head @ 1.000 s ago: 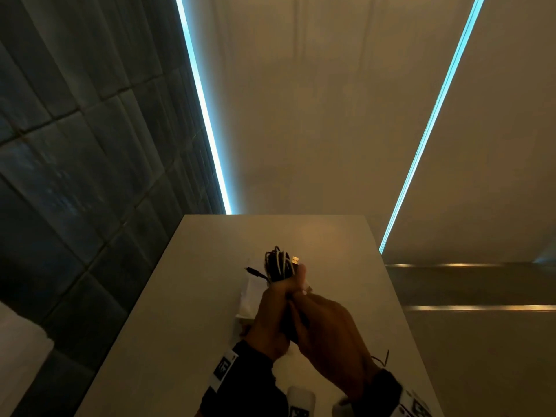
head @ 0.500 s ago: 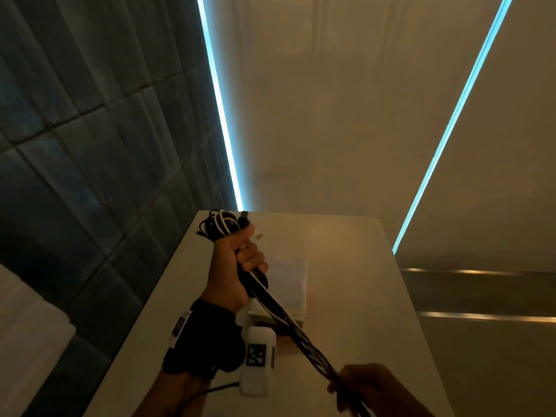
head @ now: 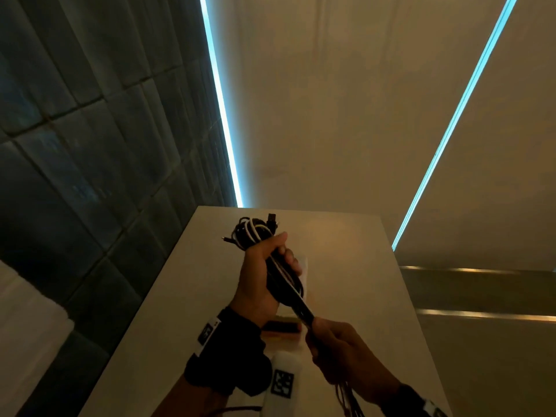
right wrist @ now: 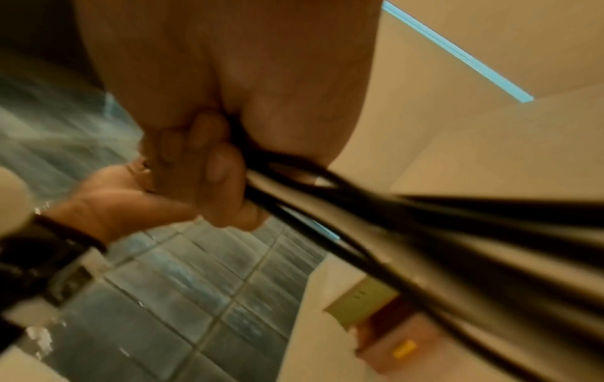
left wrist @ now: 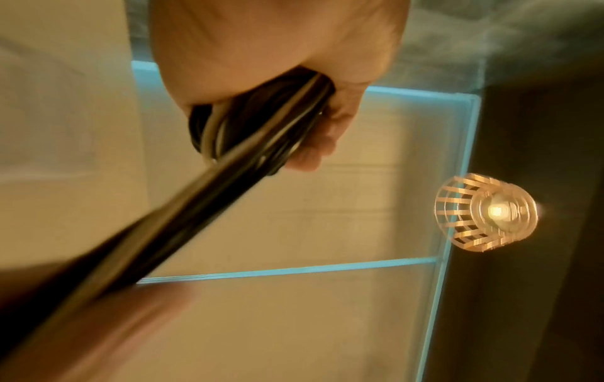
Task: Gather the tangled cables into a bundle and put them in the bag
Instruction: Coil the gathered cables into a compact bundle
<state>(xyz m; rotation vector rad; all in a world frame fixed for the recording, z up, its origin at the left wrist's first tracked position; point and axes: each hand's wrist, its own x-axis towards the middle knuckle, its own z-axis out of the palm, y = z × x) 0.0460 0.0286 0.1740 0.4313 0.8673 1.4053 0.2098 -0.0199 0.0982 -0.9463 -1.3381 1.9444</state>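
You are gripping the cables [head: 272, 260] in your left hand [head: 260, 276], fingers and thumb curling tightly round the black and white strands, and you are holding that fist up above the table [head: 361, 266]. Looped ends and a dark plug are sticking out of the top of the fist, toward the far end of the table. Below the fist the strands are running as one taut, straight length down and to the right, toward you, into your right hand [head: 340, 353]. That hand is also closing round the cables, its fingers curling over them, and loose ends are trailing out below it at the near edge of the head view.

In the left wrist view the cables [left wrist: 261, 129] are emerging from under your left hand [left wrist: 268, 51] as a blurred dark band. In the right wrist view your right hand [right wrist: 229, 90] is wrapping its fingers [right wrist: 222, 165] round the cables [right wrist: 425, 245], which are fanning out toward the camera.

The bag [head: 302, 266] is lying flat on the table, pale, mostly hidden behind your left hand and the cables, which are not touching it. In the right wrist view the bag [right wrist: 359, 302] is lying near the table's left edge. A lit caged lamp [left wrist: 487, 212] is glowing in the left wrist view.
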